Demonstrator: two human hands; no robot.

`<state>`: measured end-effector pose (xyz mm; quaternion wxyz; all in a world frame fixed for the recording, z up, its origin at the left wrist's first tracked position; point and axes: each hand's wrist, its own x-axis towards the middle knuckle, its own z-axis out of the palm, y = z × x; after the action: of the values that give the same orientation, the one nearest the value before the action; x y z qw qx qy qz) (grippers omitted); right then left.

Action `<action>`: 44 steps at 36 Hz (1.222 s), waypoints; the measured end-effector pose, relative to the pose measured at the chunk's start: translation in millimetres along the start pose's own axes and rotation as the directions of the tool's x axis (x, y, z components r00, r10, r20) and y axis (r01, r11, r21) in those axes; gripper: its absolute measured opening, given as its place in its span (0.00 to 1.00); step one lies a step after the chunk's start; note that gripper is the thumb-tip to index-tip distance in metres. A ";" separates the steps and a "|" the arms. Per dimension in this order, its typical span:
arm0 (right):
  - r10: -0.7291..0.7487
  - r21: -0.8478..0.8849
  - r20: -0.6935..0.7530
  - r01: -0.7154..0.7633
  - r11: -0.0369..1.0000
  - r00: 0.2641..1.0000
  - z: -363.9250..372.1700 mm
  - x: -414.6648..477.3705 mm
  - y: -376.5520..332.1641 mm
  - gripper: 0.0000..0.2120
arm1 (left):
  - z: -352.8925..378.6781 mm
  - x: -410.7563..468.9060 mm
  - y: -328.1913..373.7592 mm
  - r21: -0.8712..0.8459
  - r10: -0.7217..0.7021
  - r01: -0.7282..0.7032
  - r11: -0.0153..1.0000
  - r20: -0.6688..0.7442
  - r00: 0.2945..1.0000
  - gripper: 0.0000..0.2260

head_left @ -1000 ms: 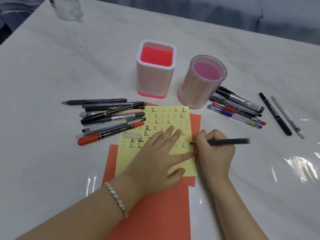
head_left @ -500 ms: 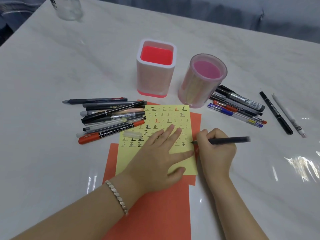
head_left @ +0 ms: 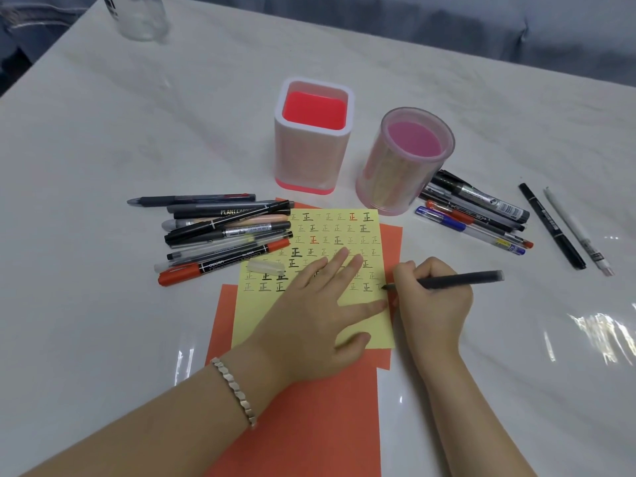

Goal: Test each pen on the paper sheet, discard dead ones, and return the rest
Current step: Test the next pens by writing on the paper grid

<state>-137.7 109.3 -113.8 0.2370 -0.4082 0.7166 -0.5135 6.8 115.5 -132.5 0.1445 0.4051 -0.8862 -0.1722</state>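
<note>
A yellow paper sheet (head_left: 330,232) covered with rows of written test marks lies on orange paper (head_left: 309,425). My left hand (head_left: 309,315) lies flat on the yellow sheet with fingers spread. My right hand (head_left: 430,304) grips a dark pen (head_left: 457,279), whose tip touches the sheet's right edge beside the lowest row of marks. A clear pen cap (head_left: 265,266) lies on the sheet's left part. A pile of several pens (head_left: 220,235) lies left of the sheet. Another group of pens (head_left: 475,215) lies to the right.
A square holder with a red inside (head_left: 313,160) and a round pink holder (head_left: 406,166) stand behind the sheet, both with no pens inside. A black marker (head_left: 550,225) and a white pen (head_left: 578,232) lie apart at far right. A clear bottle (head_left: 137,15) stands at the far left.
The pen tip has made small writing strokes at the sheet's right edge. My left hand has stayed flat on the sheet.
</note>
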 end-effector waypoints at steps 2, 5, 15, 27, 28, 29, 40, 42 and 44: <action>-0.003 0.000 0.000 0.003 1.000 1.000 -0.1 0.0 0.4 0.13 | 0.0 0.0 -0.1 0.001 0.002 -0.002 1.000 0.003 1.000 0.19; -0.007 -0.013 -0.001 0.007 1.000 1.000 0.0 0.4 1.2 0.13 | 0.1 0.0 -0.1 -0.001 0.001 -0.001 1.000 0.005 1.000 0.19; 0.004 0.015 0.000 -0.004 1.000 1.000 0.4 0.7 1.0 0.15 | 0.5 0.1 -0.1 0.000 -0.002 0.002 1.000 0.003 1.000 0.19; 0.014 0.011 0.016 -0.014 1.000 1.000 -0.3 1.1 -0.1 0.14 | 1.1 -0.6 -0.5 -0.008 0.003 -0.003 1.000 -0.005 1.000 0.18; 0.012 0.014 0.015 -0.012 1.000 1.000 -0.4 1.0 -0.2 0.14 | 1.1 -0.6 -0.7 -0.005 0.003 -0.003 1.000 -0.003 1.000 0.18; 0.012 0.011 0.016 -0.012 1.000 1.000 -0.3 1.1 0.1 0.14 | 1.3 -0.6 -0.7 -0.002 0.002 -0.002 1.000 -0.001 1.000 0.18; 0.022 0.009 -0.037 -0.022 1.000 0.999 -1.2 -1.5 -2.9 0.15 | 2.2 -0.7 -1.4 0.011 0.010 -0.010 1.000 -0.015 1.000 0.19; 0.035 0.026 -0.038 -0.034 0.999 0.999 -1.5 -1.2 -2.9 0.17 | 3.1 -0.7 -2.1 0.014 0.018 -0.017 1.000 -0.023 1.000 0.19; 0.062 0.077 -0.048 -0.058 0.995 0.997 -2.2 -0.2 -2.6 0.17 | 4.3 -0.8 -3.0 0.016 0.024 -0.023 1.000 -0.027 0.999 0.18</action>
<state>-138.4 110.3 -110.6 0.2492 -0.3641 0.7144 -0.5430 7.6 115.1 -137.7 0.1551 0.3981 -0.8902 -0.1579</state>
